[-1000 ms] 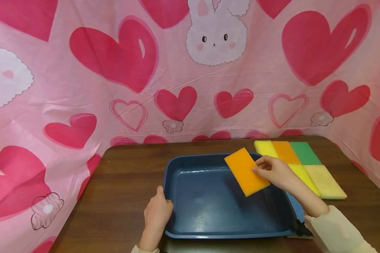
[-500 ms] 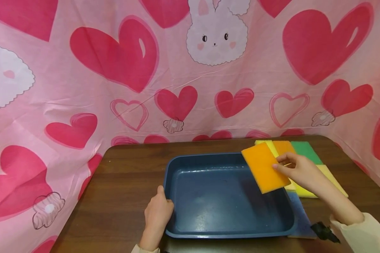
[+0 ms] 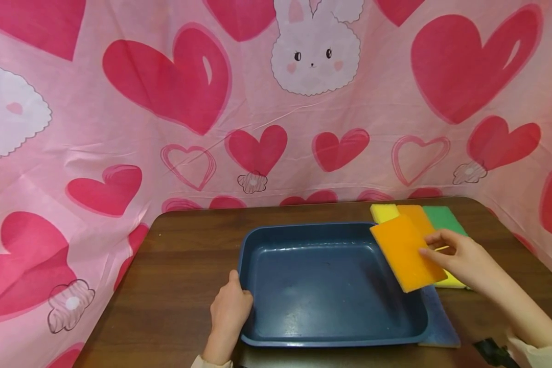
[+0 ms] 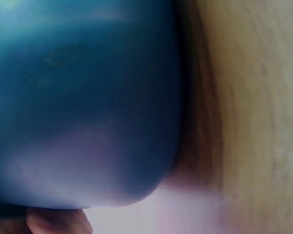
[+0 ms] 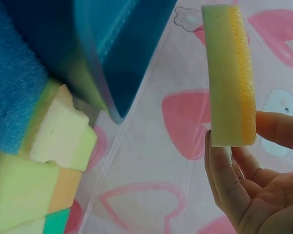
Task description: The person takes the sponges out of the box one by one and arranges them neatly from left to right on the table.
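Note:
A blue rectangular tray (image 3: 313, 291) lies on the table. My left hand (image 3: 230, 312) grips its left rim; in the left wrist view, fingertips (image 4: 58, 222) show at the tray's edge. With thumb and fingers my right hand (image 3: 466, 258) pinches an orange scouring sponge (image 3: 405, 253) by its side. That sponge is held tilted in the air, overlapping the tray's right rim in the head view. Its orange face and pale yellow-green foam (image 5: 222, 78) both show in the right wrist view. Behind it lie other sponges, partly covered.
Flat sponges line the tray's right side: yellow (image 3: 383, 212), orange (image 3: 416, 217) and green (image 3: 443, 220) at the back, and a blue one (image 3: 441, 322) near the front. A black strap piece (image 3: 494, 352) hangs by the right sleeve. A pink heart-print cloth (image 3: 188, 168) stands behind the brown table (image 3: 184, 276).
My right hand has carried the orange sponge rightward from above the tray to its right rim, dipping slightly in the last half second. The left hand and tray have stayed put.

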A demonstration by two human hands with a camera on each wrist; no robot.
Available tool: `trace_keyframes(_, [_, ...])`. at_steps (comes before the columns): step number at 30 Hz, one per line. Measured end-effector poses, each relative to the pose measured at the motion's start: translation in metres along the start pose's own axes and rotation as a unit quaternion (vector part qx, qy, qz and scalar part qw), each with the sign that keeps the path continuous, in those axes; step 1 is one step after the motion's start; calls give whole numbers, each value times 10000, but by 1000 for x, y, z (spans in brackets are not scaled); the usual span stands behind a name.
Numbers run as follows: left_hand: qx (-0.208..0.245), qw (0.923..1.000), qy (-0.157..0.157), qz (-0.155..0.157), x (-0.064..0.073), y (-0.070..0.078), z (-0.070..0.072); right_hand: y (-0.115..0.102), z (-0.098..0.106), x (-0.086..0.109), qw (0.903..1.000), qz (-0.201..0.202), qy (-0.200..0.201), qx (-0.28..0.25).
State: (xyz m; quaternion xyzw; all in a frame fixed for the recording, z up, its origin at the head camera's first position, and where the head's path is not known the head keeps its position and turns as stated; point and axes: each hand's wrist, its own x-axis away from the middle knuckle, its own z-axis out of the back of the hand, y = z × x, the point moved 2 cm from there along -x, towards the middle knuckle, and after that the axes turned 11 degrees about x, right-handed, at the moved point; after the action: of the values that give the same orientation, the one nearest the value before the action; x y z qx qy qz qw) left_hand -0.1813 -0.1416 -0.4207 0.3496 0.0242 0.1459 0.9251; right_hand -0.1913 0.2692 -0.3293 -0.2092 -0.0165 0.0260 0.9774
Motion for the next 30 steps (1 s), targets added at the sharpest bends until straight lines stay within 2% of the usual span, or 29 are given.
trace_keyframes(11, [57,10000,-57,12,-1,-1,1,27,2,9,9997,-223,-6,50])
trace_keyframes(20, [85,9999,-56,-2,-2,-1,-1,47,0,13,9985,-487,-240,81])
trace_keyframes(30, [72,9999,-100,52,-2,-1,0,65,-5,22,9976,-591,-300,206])
